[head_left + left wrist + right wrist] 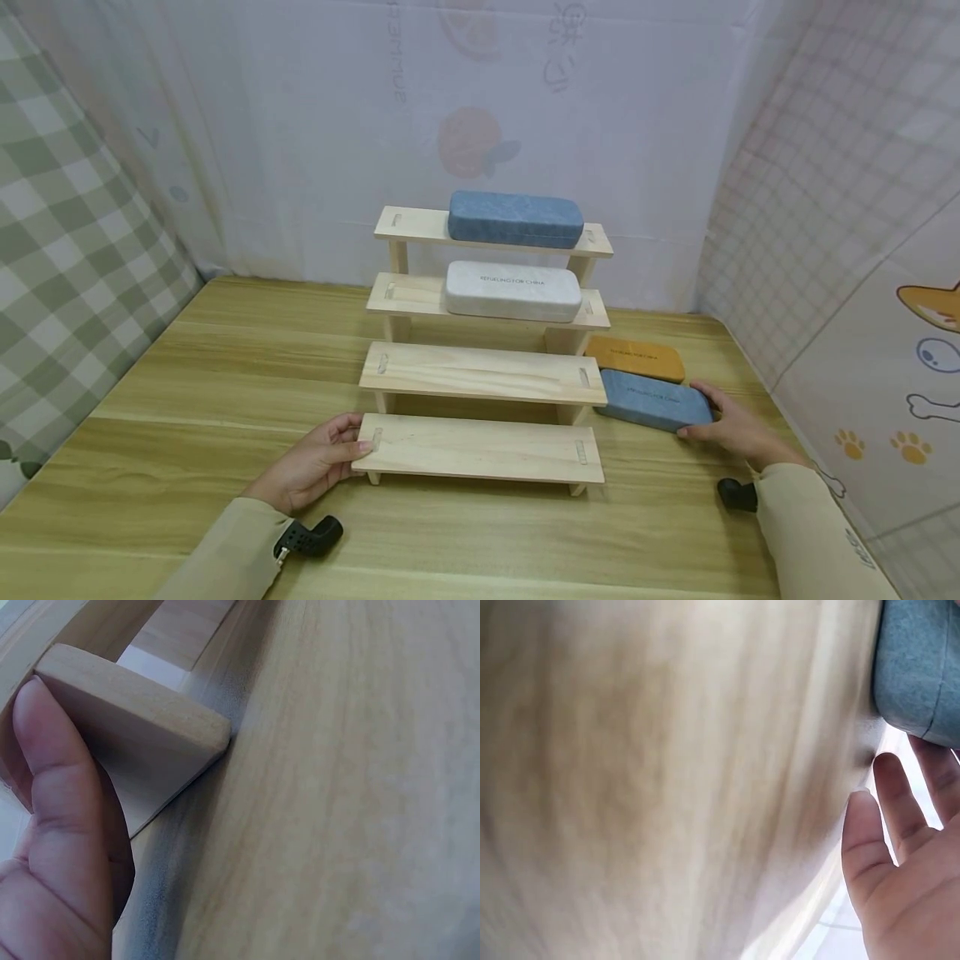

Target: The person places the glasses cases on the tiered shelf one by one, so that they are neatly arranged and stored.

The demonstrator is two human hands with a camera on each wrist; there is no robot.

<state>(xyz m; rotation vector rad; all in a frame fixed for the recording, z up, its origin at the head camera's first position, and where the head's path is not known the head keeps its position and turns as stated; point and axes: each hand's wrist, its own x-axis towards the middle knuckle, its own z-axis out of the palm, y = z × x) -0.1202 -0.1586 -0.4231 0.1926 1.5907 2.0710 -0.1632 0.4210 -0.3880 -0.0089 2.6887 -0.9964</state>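
A four-step wooden stand [480,450] holds a blue case [515,219] on its top step and a white case [513,291] on the step below. My left hand [322,462] grips the left end of the lowest step, thumb on its upper face; the left wrist view shows fingers [64,817] against the wooden support [142,727]. Right of the stand, my right hand [738,429] holds the right end of another blue case [654,400] between thumb and fingers. The right wrist view shows that case [919,671] above several spread fingers [904,802].
An orange case [636,358] lies directly behind the lower blue case, beside the stand. The wooden table [187,417] meets a checked cloth [67,183] at the left, and printed cloths hang behind and at the right.
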